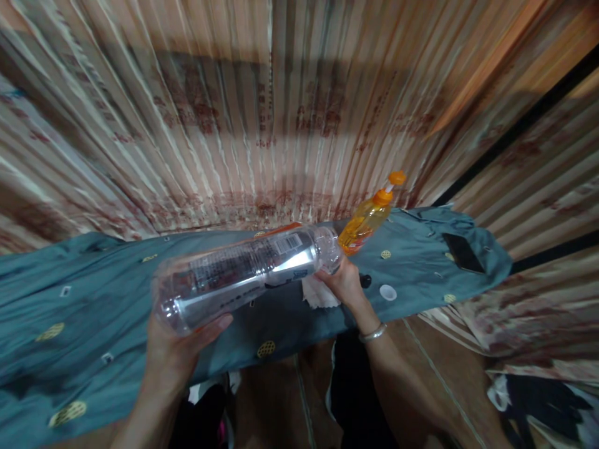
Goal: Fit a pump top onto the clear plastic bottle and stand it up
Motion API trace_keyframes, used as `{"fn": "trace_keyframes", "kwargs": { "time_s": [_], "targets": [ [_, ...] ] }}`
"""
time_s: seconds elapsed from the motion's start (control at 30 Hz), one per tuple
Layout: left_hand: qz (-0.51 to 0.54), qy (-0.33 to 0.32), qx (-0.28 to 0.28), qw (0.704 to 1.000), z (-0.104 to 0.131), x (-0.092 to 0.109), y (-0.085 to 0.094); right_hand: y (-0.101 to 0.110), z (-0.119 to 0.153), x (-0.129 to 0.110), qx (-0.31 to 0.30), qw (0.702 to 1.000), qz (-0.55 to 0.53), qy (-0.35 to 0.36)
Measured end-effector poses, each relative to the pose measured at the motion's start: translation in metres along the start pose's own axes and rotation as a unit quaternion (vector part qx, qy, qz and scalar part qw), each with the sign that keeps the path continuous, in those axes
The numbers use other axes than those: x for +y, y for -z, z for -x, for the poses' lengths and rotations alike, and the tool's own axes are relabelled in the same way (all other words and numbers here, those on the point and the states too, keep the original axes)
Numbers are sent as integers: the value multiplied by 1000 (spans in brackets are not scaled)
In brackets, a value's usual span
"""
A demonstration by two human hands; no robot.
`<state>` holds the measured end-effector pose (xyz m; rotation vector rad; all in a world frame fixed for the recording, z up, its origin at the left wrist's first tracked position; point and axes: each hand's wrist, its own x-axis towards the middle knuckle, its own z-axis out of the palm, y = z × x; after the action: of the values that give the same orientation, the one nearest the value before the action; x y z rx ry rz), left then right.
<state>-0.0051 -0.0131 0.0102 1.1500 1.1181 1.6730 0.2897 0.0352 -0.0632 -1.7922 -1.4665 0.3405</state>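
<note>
A large clear plastic bottle (238, 271) lies nearly sideways in the air between my two hands, with its printed label towards me. My left hand (175, 349) grips its broad base from below, thumb along the near side. Around the narrow neck end on the right, my right hand (344, 280) is closed; a silvery bracelet is on that wrist. Just behind the right hand stands a bottle of orange-yellow liquid (365, 224) with an orange pump top. A pale cloth or tissue (319, 293) lies beneath the clear bottle's neck.
A green patterned cloth (281, 318) covers the long surface. On its right part are a white round lid (388, 292), a small black object (365, 281) and a dark phone (463, 252). Pleated curtains (299, 125) hang behind. Dark bags (543, 405) sit at the lower right.
</note>
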Motion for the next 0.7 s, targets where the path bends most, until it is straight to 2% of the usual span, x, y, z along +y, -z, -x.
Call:
{"fn": "trace_keyframes", "kwargs": {
  "time_s": [0.2, 0.37, 0.7],
  "targets": [
    [0, -1, 8, 1000, 1, 3, -2, 1, 0, -2, -7, 1000, 4, -10],
    [15, 32, 17, 999, 1, 0, -1, 1, 0, -1, -4, 1000, 7, -5],
    [3, 1, 13, 1000, -1, 4, -7, 2, -2, -3, 1, 1000, -13, 1]
  ]
}}
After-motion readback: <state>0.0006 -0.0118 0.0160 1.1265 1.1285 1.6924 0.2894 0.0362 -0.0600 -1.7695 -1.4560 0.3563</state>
